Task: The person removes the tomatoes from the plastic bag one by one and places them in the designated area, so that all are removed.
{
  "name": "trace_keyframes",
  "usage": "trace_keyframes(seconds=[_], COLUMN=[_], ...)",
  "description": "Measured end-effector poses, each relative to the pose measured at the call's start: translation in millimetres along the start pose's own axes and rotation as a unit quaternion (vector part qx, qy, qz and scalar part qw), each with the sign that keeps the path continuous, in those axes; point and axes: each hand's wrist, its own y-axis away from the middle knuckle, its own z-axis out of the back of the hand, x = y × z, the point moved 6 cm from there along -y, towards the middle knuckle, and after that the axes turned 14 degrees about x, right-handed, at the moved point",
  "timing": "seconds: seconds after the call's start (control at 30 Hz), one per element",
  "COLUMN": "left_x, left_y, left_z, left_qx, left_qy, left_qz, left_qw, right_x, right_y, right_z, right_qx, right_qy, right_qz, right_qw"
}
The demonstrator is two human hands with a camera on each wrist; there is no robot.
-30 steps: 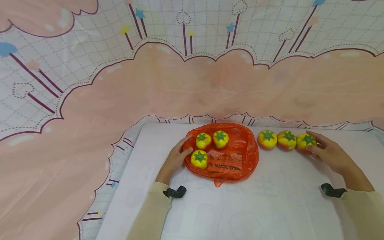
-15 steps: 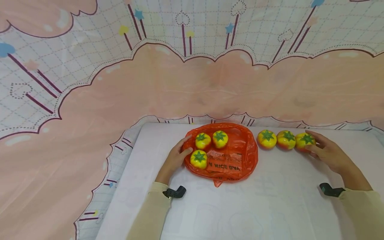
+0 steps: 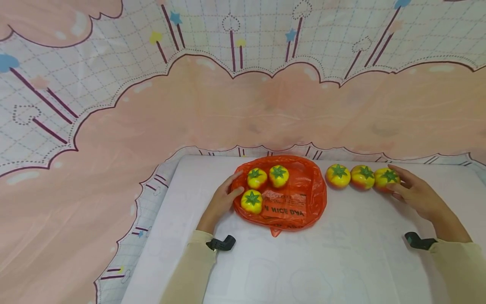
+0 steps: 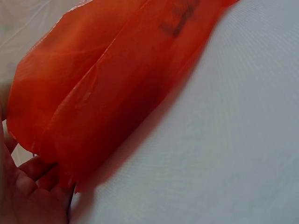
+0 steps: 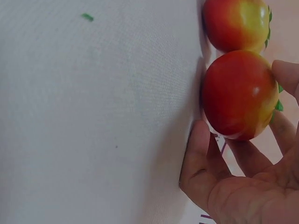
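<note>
An orange-red plastic bag point(image 3: 317, 211) lies spread on the table, its rim rolled out into a rough oval, with printed lettering on its inside. Three artificial tomatoes sit in its left half: one tomato point(image 3: 257, 178) at the back, another tomato point(image 3: 279, 176) beside it, and a tomato point(image 3: 252, 202) in front. My left hand point(image 3: 222, 200) holds the bag's left edge, thumb and fingers at the rim. Right of the bag a row holds a tomato point(image 3: 338, 176), a middle tomato point(image 3: 363, 177) and an end tomato point(image 5: 238, 95). My right hand point(image 3: 419, 194) grips the end one between thumb and fingers.
The white table point(image 3: 322, 266) carries the bag and the row near its back edge. Behind it hangs a pink and white printed cloth point(image 3: 265, 109), which also runs down the left side. Each wrist wears a black camera mount.
</note>
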Motion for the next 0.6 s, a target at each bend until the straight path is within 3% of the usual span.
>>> trace_keyframes(seconds=[0.2,0.47,0.6], left_x=[-0.3,-0.8,-0.1], left_y=[1.0,0.1,0.6], left_z=[0.5,-2.0,-1.4], left_qx=[-0.002,0.0,-0.003], left_qy=[0.006,0.013,0.014], left_qz=[-0.001,-0.004,-0.002], left_qw=[1.0,0.9999,0.9999], right_x=[1.8,-0.7,2.7], right_y=[2.8,7.3,10.0], right_z=[1.2,-1.1,-1.6], right_qx=[-0.008,-0.018,-0.033], right_qy=[0.034,-0.004,0.004], right_qz=[-0.014,0.006,-0.002], right_qw=[0.9993,0.9998,0.9994])
